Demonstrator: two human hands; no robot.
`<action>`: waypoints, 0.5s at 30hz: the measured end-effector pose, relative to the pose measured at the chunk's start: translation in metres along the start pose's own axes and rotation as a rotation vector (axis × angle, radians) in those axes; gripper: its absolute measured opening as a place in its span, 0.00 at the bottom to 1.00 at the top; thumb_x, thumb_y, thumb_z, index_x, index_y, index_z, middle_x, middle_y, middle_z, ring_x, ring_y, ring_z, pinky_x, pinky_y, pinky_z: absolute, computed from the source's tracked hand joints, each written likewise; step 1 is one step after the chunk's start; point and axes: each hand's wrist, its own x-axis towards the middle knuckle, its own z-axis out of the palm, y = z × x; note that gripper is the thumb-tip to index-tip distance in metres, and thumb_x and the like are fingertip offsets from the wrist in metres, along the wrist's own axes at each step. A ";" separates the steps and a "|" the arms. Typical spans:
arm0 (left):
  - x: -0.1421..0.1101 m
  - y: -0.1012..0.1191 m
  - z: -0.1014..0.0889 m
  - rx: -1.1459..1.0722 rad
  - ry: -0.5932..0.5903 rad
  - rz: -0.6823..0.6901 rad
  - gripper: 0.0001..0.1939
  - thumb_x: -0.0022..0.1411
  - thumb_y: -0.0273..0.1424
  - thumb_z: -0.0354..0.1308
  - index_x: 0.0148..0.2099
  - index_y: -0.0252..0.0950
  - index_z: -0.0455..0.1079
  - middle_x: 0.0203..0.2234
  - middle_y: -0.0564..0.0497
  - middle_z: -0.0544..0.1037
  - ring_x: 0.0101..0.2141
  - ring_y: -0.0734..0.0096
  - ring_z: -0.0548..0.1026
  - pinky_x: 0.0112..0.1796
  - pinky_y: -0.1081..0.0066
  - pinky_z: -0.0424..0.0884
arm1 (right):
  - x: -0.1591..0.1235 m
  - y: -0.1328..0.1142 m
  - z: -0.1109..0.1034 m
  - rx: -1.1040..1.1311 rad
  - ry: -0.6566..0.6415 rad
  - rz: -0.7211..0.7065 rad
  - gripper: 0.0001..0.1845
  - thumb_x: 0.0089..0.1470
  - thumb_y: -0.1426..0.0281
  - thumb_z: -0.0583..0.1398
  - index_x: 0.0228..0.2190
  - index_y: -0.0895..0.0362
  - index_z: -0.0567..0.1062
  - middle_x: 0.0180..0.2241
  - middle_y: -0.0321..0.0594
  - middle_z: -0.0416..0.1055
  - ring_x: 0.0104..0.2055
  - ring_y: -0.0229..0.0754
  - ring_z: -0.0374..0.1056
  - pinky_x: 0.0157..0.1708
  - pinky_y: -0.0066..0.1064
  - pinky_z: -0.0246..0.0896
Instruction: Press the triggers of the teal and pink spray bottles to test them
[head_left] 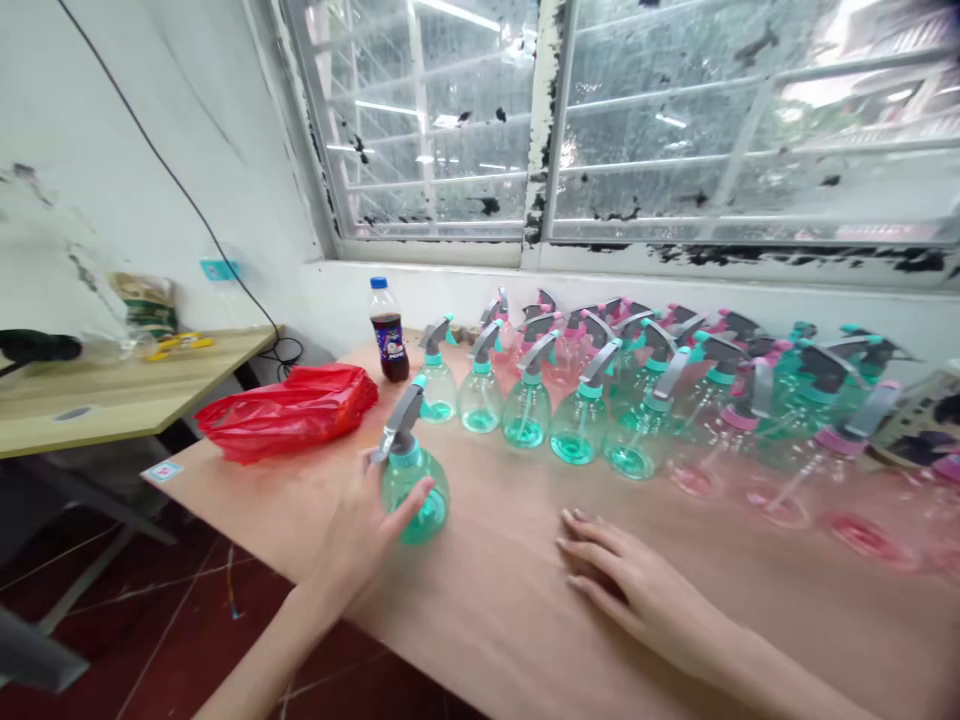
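A clear green spray bottle (417, 490) with a grey trigger head stands on the tabletop, tilted slightly. My left hand (367, 520) is wrapped round its body from the left, the thumb across the front. My right hand (630, 580) rests on the brown table (510, 560), fingers spread a little and holding nothing. Beyond it is a row of green spray bottles, the nearest being a green spray bottle (579, 425). Pink spray bottles stand behind and to the right, among them a pink spray bottle (784, 490) near the right side.
A crumpled red plastic bag (289, 410) lies at the table's left end, beside a dark soda bottle (390, 340) with a blue cap. A second, pale wooden table (112, 400) stands farther left. Behind the spray bottles runs a white wall below a barred window (442, 120).
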 end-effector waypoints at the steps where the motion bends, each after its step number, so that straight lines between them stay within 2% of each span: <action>1: 0.007 -0.006 -0.005 0.036 0.044 0.014 0.27 0.60 0.51 0.54 0.53 0.39 0.65 0.46 0.44 0.71 0.48 0.50 0.72 0.52 0.50 0.67 | 0.011 -0.009 0.003 0.017 -0.017 -0.032 0.20 0.66 0.61 0.51 0.53 0.54 0.73 0.62 0.48 0.63 0.65 0.53 0.58 0.60 0.50 0.59; 3: 0.025 -0.020 -0.013 0.106 0.112 0.019 0.25 0.59 0.51 0.54 0.49 0.37 0.68 0.44 0.44 0.71 0.48 0.50 0.72 0.52 0.50 0.67 | 0.033 -0.026 0.010 0.042 -0.029 -0.084 0.21 0.66 0.61 0.52 0.54 0.56 0.73 0.63 0.50 0.62 0.65 0.53 0.57 0.61 0.50 0.57; 8: 0.079 -0.050 -0.025 0.153 0.140 -0.026 0.27 0.56 0.49 0.57 0.49 0.33 0.69 0.45 0.40 0.74 0.48 0.47 0.73 0.50 0.51 0.69 | 0.079 -0.049 0.026 0.106 -0.013 -0.195 0.20 0.65 0.64 0.54 0.53 0.59 0.73 0.61 0.51 0.64 0.65 0.51 0.57 0.63 0.47 0.55; 15: 0.137 -0.057 -0.025 0.129 0.073 -0.027 0.25 0.58 0.41 0.61 0.54 0.33 0.66 0.51 0.38 0.76 0.51 0.49 0.74 0.51 0.57 0.69 | 0.106 -0.052 0.036 0.158 0.060 -0.224 0.18 0.64 0.64 0.55 0.51 0.58 0.74 0.59 0.52 0.68 0.63 0.52 0.61 0.61 0.49 0.58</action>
